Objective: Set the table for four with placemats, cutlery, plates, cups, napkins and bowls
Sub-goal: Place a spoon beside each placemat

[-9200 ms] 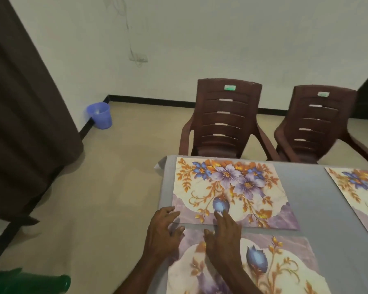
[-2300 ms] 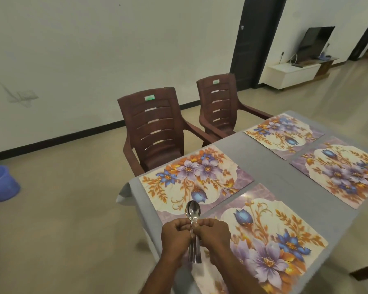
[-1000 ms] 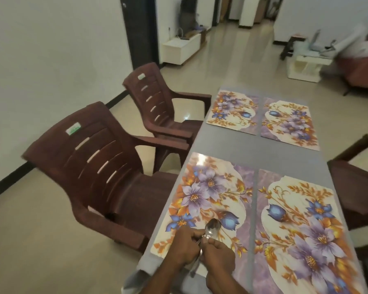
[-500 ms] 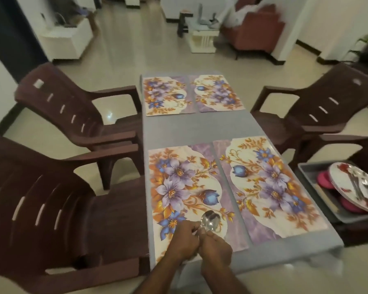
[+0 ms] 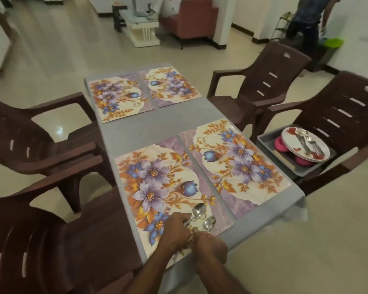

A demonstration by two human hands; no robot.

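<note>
Spoons (image 5: pixel 202 216) in both hands, above placemat (image 5: pixel 157 187).

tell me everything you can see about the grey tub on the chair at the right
The grey tub is a shallow rectangular bin, plastic by the look of it, resting flat on the seat of the brown chair beside the table's right side. Inside lie pink bowls, partly hidden. A stack of round white plates with red floral print rests tilted across them, sticking out above the rim. Metal cutlery lies on the top plate. No hand touches it.
</note>
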